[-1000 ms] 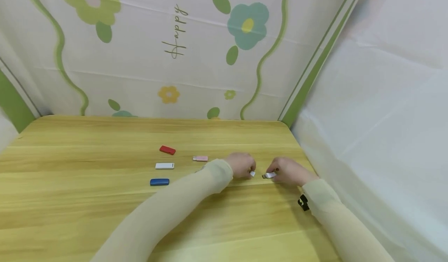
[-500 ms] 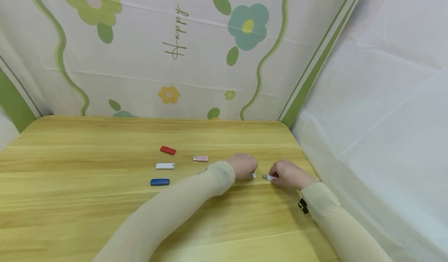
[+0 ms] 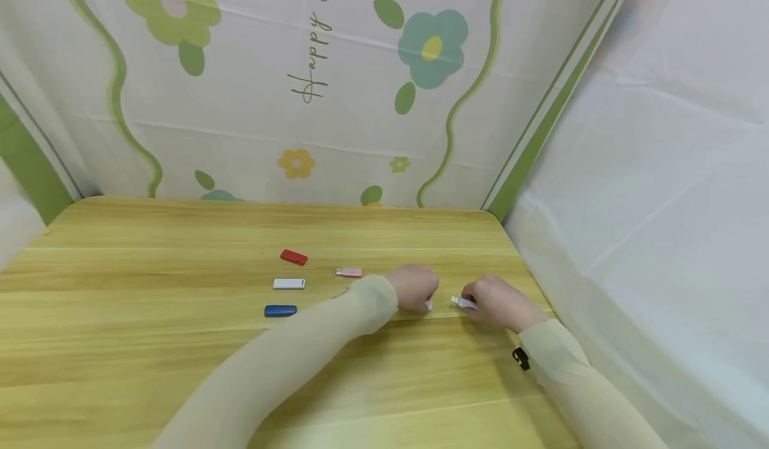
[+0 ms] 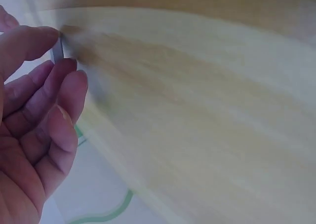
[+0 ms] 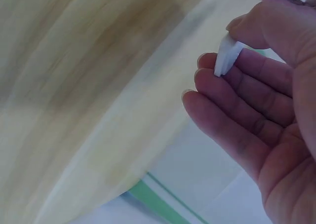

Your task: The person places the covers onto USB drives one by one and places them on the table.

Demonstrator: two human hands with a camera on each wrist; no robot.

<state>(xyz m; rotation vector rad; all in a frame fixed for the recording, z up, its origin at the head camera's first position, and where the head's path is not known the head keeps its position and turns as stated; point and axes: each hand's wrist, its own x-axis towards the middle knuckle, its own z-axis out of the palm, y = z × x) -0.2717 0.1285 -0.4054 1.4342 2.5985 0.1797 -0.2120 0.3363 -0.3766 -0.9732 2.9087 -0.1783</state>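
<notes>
Between thumb and fingertips, my left hand (image 3: 413, 287) pinches a small white cap (image 3: 428, 304), mostly covered by the hand in the head view. The left wrist view shows the cap's narrow edge (image 4: 58, 49) at the fingertips. Facing it, my right hand (image 3: 501, 301) holds a white USB flash drive (image 3: 464, 302), its metal plug pointing left toward the cap. A short gap separates plug and cap. In the right wrist view the drive's white body (image 5: 227, 56) sits between thumb and fingers.
Left of the hands on the wooden table (image 3: 150, 355) lie red (image 3: 294, 257), white (image 3: 289, 283), blue (image 3: 280, 311) and pink (image 3: 349, 272) USB drives. A metallic thing (image 3: 342, 293) is partly hidden behind the left sleeve. Something small and black (image 3: 521, 358) shows beside the right cuff.
The white drive has turned a little in my right hand. The cap has tilted and is now more covered by my left hand. The head view has shifted slightly.
</notes>
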